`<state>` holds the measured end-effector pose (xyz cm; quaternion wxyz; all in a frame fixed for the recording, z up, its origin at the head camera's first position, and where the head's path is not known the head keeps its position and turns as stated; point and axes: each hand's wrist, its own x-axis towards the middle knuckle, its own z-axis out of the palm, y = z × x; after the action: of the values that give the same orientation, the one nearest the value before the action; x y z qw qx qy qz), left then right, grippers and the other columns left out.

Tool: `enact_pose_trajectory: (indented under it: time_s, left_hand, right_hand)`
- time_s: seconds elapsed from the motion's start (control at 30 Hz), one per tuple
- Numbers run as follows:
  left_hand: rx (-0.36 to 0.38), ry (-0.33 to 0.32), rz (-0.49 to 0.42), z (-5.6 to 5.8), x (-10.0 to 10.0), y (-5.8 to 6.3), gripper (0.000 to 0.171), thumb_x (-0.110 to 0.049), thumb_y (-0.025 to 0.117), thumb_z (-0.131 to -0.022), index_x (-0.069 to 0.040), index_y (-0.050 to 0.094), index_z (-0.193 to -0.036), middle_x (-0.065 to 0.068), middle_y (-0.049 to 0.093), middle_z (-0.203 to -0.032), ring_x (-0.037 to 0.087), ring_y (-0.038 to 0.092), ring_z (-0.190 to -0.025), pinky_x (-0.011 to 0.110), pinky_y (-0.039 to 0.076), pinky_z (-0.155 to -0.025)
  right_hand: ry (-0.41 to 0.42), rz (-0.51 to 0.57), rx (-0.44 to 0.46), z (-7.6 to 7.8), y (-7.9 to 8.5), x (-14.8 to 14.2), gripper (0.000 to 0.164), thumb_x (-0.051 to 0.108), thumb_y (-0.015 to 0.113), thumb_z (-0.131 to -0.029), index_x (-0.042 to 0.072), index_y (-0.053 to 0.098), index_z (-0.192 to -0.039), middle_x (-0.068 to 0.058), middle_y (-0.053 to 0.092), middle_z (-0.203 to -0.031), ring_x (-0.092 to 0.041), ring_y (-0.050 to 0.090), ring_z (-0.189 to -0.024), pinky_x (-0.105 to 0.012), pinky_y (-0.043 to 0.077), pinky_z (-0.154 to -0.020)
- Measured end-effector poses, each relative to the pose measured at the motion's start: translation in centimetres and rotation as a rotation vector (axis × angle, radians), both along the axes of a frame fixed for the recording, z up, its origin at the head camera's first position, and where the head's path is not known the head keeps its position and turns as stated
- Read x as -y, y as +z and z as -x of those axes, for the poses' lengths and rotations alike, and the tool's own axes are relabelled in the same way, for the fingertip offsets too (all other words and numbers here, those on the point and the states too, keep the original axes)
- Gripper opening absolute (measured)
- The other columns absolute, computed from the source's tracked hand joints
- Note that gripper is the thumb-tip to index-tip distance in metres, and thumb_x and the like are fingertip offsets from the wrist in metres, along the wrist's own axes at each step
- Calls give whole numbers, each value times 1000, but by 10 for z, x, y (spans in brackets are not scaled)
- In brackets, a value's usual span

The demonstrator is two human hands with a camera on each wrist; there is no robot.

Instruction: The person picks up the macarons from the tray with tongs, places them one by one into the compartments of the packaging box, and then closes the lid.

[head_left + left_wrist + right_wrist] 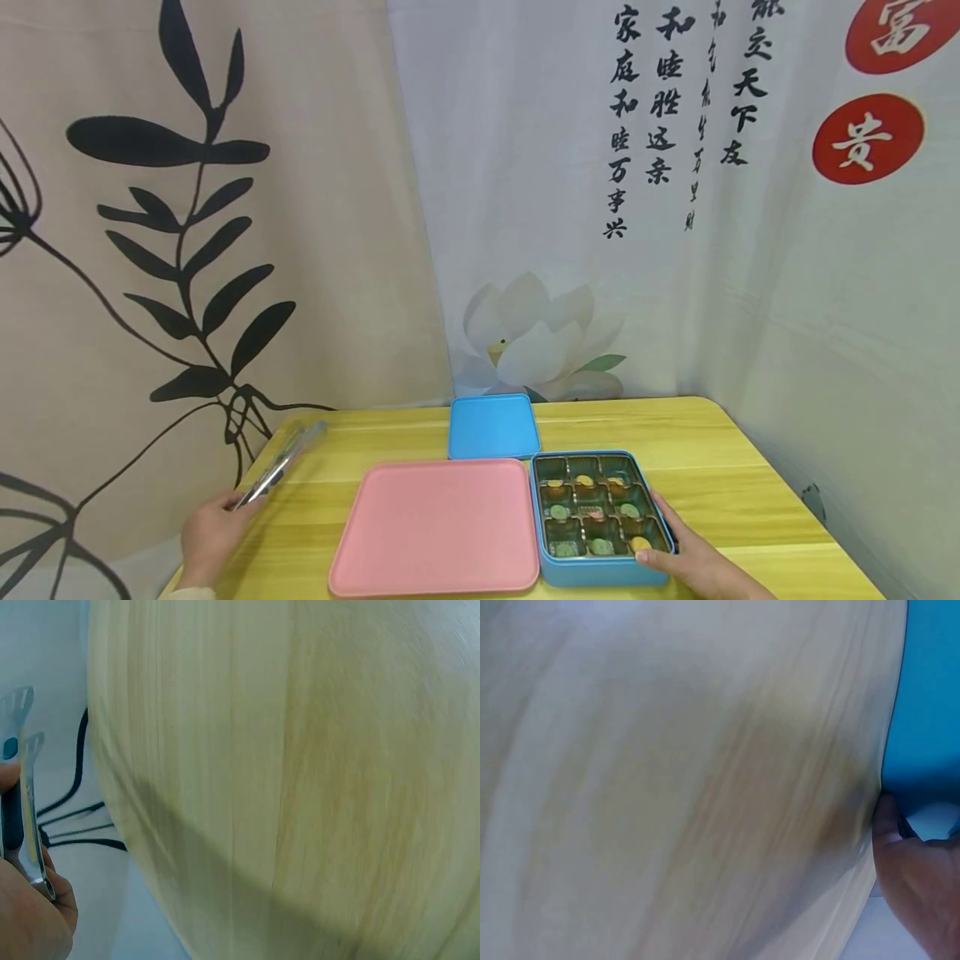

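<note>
My left hand (pixel 213 533) holds a pair of metal tongs (pixel 279 468) above the table's left edge, their tips pointing away. In the left wrist view the thumb lies on the dark handle of the tongs (pixel 13 817). A blue box (pixel 603 573) stands at the right, its dark divided insert holding small round yellow and green pieces, perhaps biscuits, and a pinkish one. My right hand (pixel 697 558) grips this box at its near right corner, thumb over the front rim and fingers along the side. Only part of the blue wall (pixel 934 697) shows in the right wrist view.
Left of the box lies a flat pink tray (pixel 435 533). Behind the tray, a shallow blue lid or tray (pixel 495 427) lies near the table's far edge. The yellow wood-grain table (pixel 630 425) ends against a printed cloth backdrop (pixel 345 250).
</note>
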<state>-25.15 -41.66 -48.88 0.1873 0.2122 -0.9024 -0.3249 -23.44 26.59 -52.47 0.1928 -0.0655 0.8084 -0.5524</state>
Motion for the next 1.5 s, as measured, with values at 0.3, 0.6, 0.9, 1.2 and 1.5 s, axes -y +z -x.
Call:
enact_pose_trajectory:
  time_s: [0.3,0.6,0.9,1.2,1.5]
  left_hand:
    - [-21,131,-93,9,-11,-12,43,-23,71,-88,15,64,-108,32,66,-104,49,58,-95,58,43,-84]
    - [-53,221,-153,15,-34,-22,43,-24,67,-87,16,65,-105,31,67,-98,51,56,-94,59,41,-89]
    - [-163,303,-264,23,-53,-40,37,-18,64,-90,16,65,-104,33,66,-101,51,57,-95,60,39,-94]
    - [-150,367,-376,19,-73,-46,37,-19,62,-92,15,62,-108,34,63,-108,52,56,-100,60,37,-98]
    - [-94,409,-367,19,-74,-47,38,-22,62,-91,13,63,-106,34,62,-110,53,54,-106,58,36,-100]
  right_hand:
    - [17,7,-3,5,-7,-6,94,36,57,-101,8,-15,-156,-37,-4,-156,-62,17,-136,-73,27,-98]
    - [20,20,-9,17,-26,-15,99,43,61,-98,14,-12,-158,-34,-3,-158,-63,11,-136,-74,28,-96]
    - [45,7,-22,15,-21,-14,96,39,58,-100,9,-15,-156,-41,-5,-153,-61,28,-132,-72,32,-94]
    - [18,9,-10,15,-20,-13,99,40,62,-98,12,-11,-158,-37,-2,-156,-60,26,-134,-71,33,-95]
    - [10,-11,-12,5,-6,-3,95,37,57,-101,7,-14,-156,-38,-3,-155,-62,18,-136,-73,28,-97]
